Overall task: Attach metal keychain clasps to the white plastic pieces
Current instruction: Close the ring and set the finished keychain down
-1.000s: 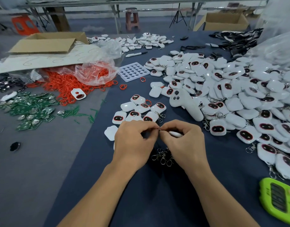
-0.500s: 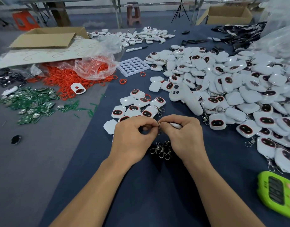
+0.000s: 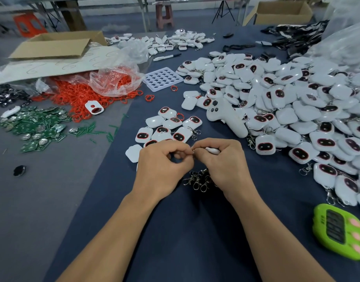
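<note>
Dark blue cloth (image 3: 185, 231) covers the worktable. At far left lie green circuit boards (image 3: 35, 129), and behind them a heap of orange rings (image 3: 83, 94) spills from a clear plastic bag (image 3: 116, 78). Near the centre, a small cluster of white plastic pieces (image 3: 171, 127) sits just beyond the hands. The left hand (image 3: 163, 167) has its fingers curled, thumb and forefinger pinching a metal ring (image 3: 193, 152). That ring meets the white plastic piece (image 3: 212, 150), which the right hand (image 3: 221, 165) grips in curled fingers, only its end showing. Loose metal clasps (image 3: 197, 180) lie on the cloth below and between the hands. To the right spreads a large heap of white pieces (image 3: 297, 102), and a green timer (image 3: 339, 231) lies at the near right.
</note>
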`<action>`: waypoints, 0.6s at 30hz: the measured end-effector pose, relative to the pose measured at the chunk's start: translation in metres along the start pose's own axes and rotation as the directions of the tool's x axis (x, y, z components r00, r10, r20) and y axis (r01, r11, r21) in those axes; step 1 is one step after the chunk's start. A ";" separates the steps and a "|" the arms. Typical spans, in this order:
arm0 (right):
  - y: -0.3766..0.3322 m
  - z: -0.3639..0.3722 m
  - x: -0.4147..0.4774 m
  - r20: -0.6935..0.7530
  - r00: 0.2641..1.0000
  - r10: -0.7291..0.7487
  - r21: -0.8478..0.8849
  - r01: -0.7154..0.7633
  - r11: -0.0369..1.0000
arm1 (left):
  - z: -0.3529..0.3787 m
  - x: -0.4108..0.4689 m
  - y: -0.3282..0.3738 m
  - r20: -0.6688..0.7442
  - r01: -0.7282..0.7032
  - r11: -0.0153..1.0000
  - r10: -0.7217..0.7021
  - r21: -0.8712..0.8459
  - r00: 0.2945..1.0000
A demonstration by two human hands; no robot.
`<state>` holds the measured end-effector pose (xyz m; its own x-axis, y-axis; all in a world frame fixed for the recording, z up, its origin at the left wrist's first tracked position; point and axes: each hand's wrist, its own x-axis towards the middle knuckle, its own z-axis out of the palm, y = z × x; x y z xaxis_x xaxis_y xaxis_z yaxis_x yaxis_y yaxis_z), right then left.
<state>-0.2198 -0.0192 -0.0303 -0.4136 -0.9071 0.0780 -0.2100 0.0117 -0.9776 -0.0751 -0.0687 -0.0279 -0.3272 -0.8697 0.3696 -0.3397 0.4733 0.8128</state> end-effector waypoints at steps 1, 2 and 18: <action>0.000 -0.001 0.000 0.014 1.000 0.002 0.001 -0.002 1.000 | 0.000 -0.001 0.000 0.005 0.007 1.000 -0.007 0.000 1.000; 0.000 -0.002 0.000 0.031 0.999 0.008 0.005 -0.008 1.000 | 0.000 -0.002 0.001 0.009 0.016 1.000 -0.016 0.001 1.000; -0.002 -0.005 -0.011 0.019 0.998 -0.058 -0.041 0.059 0.997 | 0.000 -0.011 0.007 0.063 0.148 0.988 -0.145 -0.037 0.987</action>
<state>-0.2194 -0.0075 -0.0281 -0.3836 -0.9142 0.1308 -0.2704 -0.0242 -0.9624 -0.0743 -0.0558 -0.0264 -0.3290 -0.9186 0.2187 -0.3515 0.3341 0.8745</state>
